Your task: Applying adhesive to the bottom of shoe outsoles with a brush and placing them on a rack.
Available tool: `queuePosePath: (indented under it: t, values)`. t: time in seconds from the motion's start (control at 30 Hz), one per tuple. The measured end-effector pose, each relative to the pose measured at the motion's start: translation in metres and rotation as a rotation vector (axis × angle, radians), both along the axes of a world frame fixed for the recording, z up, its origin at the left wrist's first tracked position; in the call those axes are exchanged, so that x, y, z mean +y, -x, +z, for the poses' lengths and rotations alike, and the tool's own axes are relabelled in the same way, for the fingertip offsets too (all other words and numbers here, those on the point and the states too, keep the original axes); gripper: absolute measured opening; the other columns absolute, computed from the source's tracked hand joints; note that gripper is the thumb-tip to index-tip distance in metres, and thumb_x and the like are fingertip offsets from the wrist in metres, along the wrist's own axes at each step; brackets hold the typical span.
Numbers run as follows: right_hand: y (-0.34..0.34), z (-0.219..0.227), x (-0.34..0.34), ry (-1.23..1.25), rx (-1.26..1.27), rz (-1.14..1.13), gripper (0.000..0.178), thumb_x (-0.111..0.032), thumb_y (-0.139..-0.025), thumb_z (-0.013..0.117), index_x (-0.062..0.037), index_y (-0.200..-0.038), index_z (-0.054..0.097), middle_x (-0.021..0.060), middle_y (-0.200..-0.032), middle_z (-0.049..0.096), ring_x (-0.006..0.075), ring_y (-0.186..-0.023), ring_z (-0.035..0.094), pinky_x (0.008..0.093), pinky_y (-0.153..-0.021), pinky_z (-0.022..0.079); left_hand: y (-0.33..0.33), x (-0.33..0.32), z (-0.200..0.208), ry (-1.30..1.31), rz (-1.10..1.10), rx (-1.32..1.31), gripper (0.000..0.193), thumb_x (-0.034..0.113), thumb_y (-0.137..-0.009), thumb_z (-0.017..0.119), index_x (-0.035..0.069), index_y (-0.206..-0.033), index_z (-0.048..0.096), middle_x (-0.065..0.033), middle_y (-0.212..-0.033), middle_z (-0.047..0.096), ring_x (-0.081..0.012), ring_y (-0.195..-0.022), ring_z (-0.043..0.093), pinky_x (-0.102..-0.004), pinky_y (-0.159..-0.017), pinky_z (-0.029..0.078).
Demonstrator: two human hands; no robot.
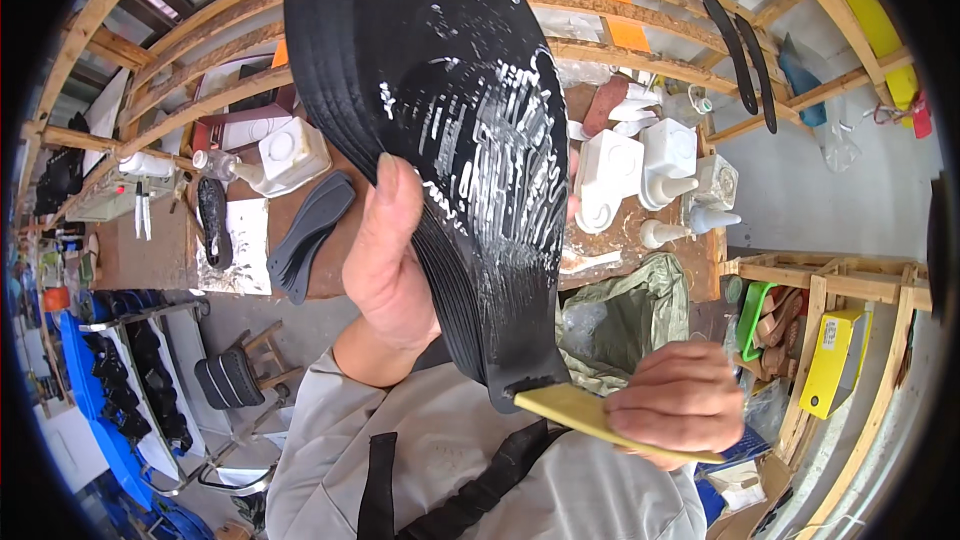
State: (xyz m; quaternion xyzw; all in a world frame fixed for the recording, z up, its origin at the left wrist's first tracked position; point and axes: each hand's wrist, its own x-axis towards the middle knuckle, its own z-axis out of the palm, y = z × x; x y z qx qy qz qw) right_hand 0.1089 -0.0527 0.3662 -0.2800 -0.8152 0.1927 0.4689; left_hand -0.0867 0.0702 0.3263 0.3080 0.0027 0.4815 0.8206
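Note:
My left hand (pixel 388 260) is wrapped round a thick stack of black shoe soles (pixel 340 70), held tilted up close in front of me with the thumb on its left side. White glue lies in streaks and blobs over the top sole, thickest along its right half. Most of the left fingers are hidden behind the stack. Closed round a flat yellow strip (pixel 575 413), my right hand (pixel 685 400) is at the lower right. The strip's tip touches the narrow near end of the stack, where the surface looks thinly smeared.
Behind the soles is a brown workbench (pixel 330 280) with a second stack of dark soles (pixel 312 225) and a black sole (pixel 213 225) on white paper. White containers (pixel 607 180) and nozzle bottles (pixel 665 232) stand right. A green sack (pixel 655 305) hangs open beside the bench; a wooden rack (pixel 620 5) spans behind.

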Motion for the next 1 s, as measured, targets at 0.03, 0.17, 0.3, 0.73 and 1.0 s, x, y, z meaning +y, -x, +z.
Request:
queuePosePath:
  t: [0.03, 0.17, 0.3, 0.73, 1.0]
  values:
    - [0.004, 0.002, 0.005, -0.032, 0.069, -0.079, 0.020, -0.012, -0.072, 0.074, 0.0007, -0.086, 0.069, 0.0136, -0.076, 0.068, 0.0151, -0.054, 0.062, 0.0243, -0.040, 0.047, 0.004, 0.001, 0.003, 0.004, 0.005, -0.001, 0.060, 0.041, -0.097, 0.032, 0.001, -0.141, 0.026, -0.0267, -0.140, 0.032, -0.0471, -0.127, 0.035, -0.0617, -0.102, 0.035]
    - [0.033, 0.014, 0.026, -0.071, 0.297, -0.306, 0.022, -0.006, -0.073, 0.071, 0.0057, -0.091, 0.066, 0.0177, -0.076, 0.066, 0.0195, -0.055, 0.063, 0.0263, -0.037, 0.049, 0.011, -0.001, 0.013, -0.072, 0.034, -0.009, 0.062, 0.044, -0.096, 0.033, 0.001, -0.141, 0.025, -0.0257, -0.140, 0.034, -0.0470, -0.127, 0.035, -0.0608, -0.102, 0.035]
    - [0.046, 0.007, 0.019, -0.290, 0.087, -0.194, 0.018, -0.006, -0.077, 0.067, 0.0064, -0.090, 0.067, 0.0175, -0.077, 0.066, 0.0188, -0.055, 0.063, 0.0253, -0.038, 0.046, 0.013, -0.007, 0.019, -0.104, 0.127, -0.021, 0.064, 0.046, -0.095, 0.033, 0.000, -0.140, 0.028, -0.0258, -0.135, 0.039, -0.0463, -0.123, 0.041, -0.0572, -0.097, 0.042]
    - [0.046, 0.000, 0.006, 0.032, 0.358, -0.365, 0.015, -0.004, -0.074, 0.065, 0.0074, -0.083, 0.065, 0.0139, -0.066, 0.065, 0.0176, -0.045, 0.057, 0.0256, -0.041, 0.046, 0.030, -0.032, 0.028, 0.065, 0.259, -0.237, 0.063, 0.046, -0.095, 0.032, -0.002, -0.137, 0.032, -0.0264, -0.130, 0.045, -0.0414, -0.115, 0.049, -0.0517, -0.093, 0.047]
    - [0.025, 0.017, 0.006, 0.078, 0.568, -0.342, 0.014, -0.005, -0.081, 0.064, 0.0049, -0.090, 0.063, 0.0140, -0.064, 0.063, 0.0158, -0.049, 0.059, 0.0259, -0.044, 0.047, 0.028, -0.039, 0.020, 0.116, 0.470, -0.072, 0.050, 0.037, -0.096, 0.034, 0.000, -0.130, 0.044, -0.0191, -0.119, 0.057, -0.0322, -0.101, 0.061, -0.0442, -0.085, 0.051]
